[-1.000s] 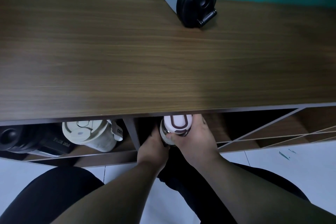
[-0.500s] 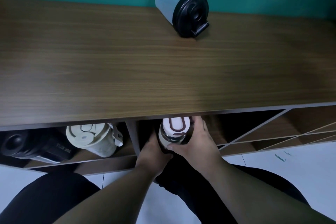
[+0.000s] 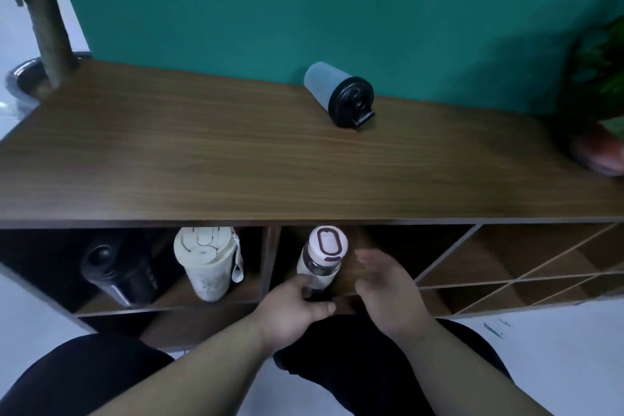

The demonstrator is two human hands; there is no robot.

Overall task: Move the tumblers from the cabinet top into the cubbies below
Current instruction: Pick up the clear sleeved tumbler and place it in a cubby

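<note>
Wood-grain cabinet top (image 3: 236,162) now carries just one tumbler, the grey one (image 3: 332,91) with the black lid, set against the green wall near the back edge and, by my reading, the next to go down. In the cubbies below, a black tumbler (image 3: 118,275) and a cream tumbler (image 3: 206,263) share the left bay, and the white bottle (image 3: 320,257) stands in the next bay, just right of the divider (image 3: 270,260), likely placed near the front so your hands could reach under the overhang. Your left hand (image 3: 292,309) sits at the bottle's base, fingers loosely curled and touching or nearly touching it; whether it grips is hard to say. Your right hand (image 3: 388,284) is spread flat, palm toward the bottle, just beside it and holding nothing.
</note>
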